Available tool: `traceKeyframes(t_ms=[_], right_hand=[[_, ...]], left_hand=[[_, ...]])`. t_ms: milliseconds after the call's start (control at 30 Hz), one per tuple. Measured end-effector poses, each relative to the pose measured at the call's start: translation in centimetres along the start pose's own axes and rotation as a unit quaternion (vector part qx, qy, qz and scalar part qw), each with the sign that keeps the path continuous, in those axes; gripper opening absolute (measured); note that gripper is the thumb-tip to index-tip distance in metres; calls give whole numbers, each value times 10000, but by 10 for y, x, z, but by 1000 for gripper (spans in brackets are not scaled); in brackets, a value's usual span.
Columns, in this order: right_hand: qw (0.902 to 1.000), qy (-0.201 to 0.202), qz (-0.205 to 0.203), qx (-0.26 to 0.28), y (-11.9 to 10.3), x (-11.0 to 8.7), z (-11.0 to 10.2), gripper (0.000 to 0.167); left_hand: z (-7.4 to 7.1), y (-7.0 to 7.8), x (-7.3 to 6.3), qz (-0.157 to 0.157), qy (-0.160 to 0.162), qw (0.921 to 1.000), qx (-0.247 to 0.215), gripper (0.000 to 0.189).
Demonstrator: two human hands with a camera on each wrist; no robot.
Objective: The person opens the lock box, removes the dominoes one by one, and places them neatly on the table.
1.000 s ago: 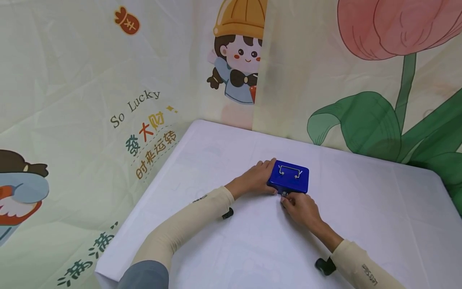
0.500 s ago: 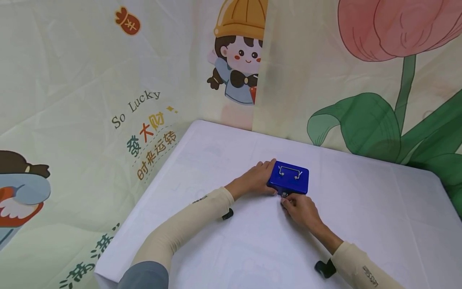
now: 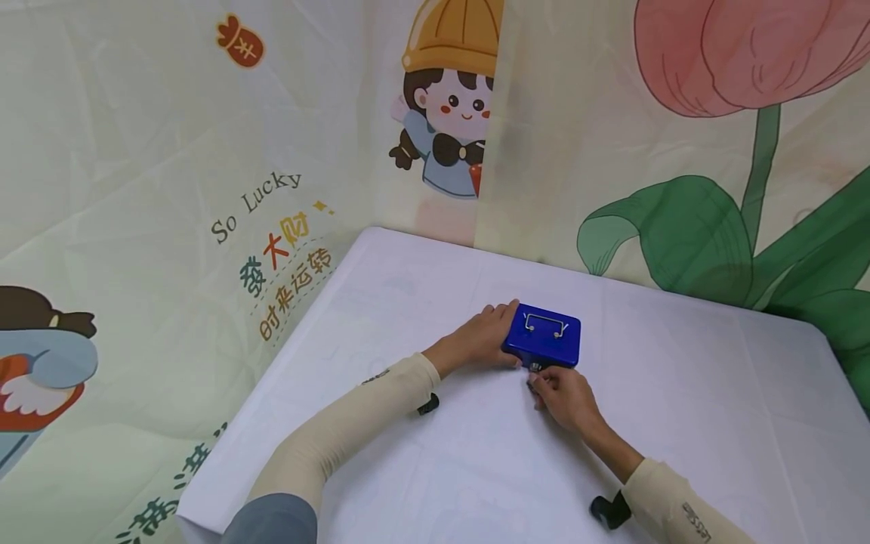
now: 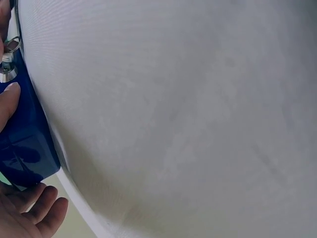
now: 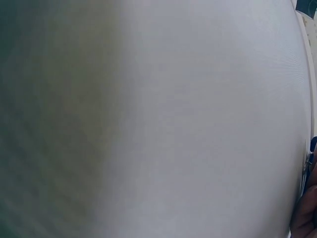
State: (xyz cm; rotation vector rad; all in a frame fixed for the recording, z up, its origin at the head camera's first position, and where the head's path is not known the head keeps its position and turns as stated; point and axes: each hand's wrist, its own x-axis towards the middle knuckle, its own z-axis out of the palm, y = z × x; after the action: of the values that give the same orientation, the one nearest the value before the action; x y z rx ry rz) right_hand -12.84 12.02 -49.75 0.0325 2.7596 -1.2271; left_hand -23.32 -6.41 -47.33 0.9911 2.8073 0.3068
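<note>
A small blue cash box point(image 3: 544, 347) lies shut on the table, its thin metal handle folded flat on the lid. My left hand point(image 3: 484, 336) holds the box's left end, thumb at the front face and fingers along the side. At the front lock point(image 3: 535, 367), my right hand point(image 3: 566, 394) pinches a key, mostly hidden by the fingers. The left wrist view shows the key's metal ring point(image 4: 19, 43) just past the silver lock cylinder, with my left thumb point(image 4: 10, 101) close by. Only part of my right hand shows at the right wrist view's edge.
A white cloth covers the table point(image 3: 435, 295). Printed curtains point(image 3: 544, 151) hang along its back and left sides. A small black wrist-camera piece shows under each sleeve, at the left point(image 3: 428, 404) and the right point(image 3: 610, 511).
My right hand has shifted very slightly toward me and left at the lock. The left hand and the cash box stay put.
</note>
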Motion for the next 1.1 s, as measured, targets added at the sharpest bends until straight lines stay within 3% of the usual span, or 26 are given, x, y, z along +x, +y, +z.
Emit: traceKeyframes(t_ms=[533,1100], right_hand=[[9980,-147,364,492,-1,-1,0,23],[9832,-245,890,1576,3,2,2,22]], left_hand=[[1,0,0,-24,21,9999,-95,115],[2,0,0,42,77,9999,-71,115]])
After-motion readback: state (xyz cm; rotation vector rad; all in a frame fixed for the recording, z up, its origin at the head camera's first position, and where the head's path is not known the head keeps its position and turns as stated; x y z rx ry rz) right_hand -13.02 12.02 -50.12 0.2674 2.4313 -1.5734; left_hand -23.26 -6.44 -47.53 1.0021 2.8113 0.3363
